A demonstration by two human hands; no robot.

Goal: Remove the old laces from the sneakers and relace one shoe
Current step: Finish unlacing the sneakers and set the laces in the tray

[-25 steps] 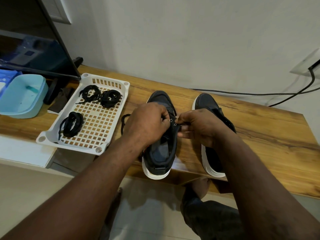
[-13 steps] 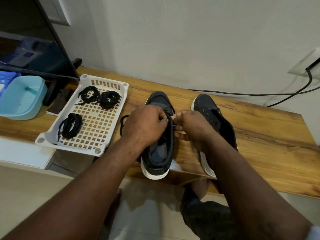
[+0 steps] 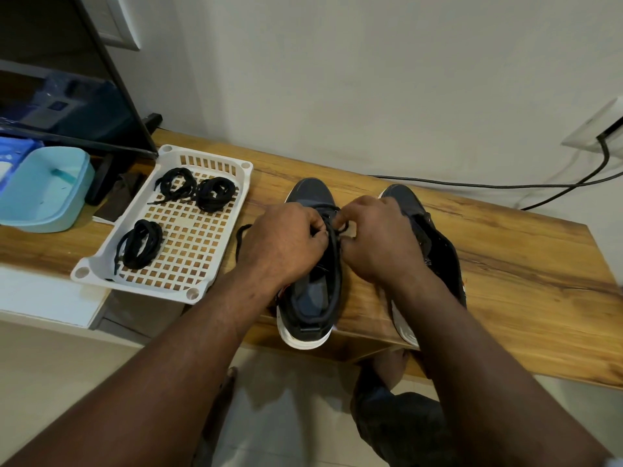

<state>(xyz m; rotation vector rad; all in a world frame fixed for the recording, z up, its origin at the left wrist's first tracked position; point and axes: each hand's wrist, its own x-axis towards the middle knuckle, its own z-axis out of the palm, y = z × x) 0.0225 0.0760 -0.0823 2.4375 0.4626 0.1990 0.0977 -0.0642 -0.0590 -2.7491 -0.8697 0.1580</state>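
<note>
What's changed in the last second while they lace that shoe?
The right hand edged left toward the left sneaker and now pinches a lace loop at its eyelets. The left hand still grips that sneaker. The right sneaker, tray and coiled laces are unmoved.

Left hand point(image 3: 283, 244) and right hand point(image 3: 377, 246) bare, forearms point(image 3: 175, 365) too — dark grey garment point(image 3: 404, 433) on the thigh, white sleeve edge point(image 3: 617, 463).

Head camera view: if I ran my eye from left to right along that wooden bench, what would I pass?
Blue tub → white basket → sneaker being laced → other sneaker → black cable.
</note>
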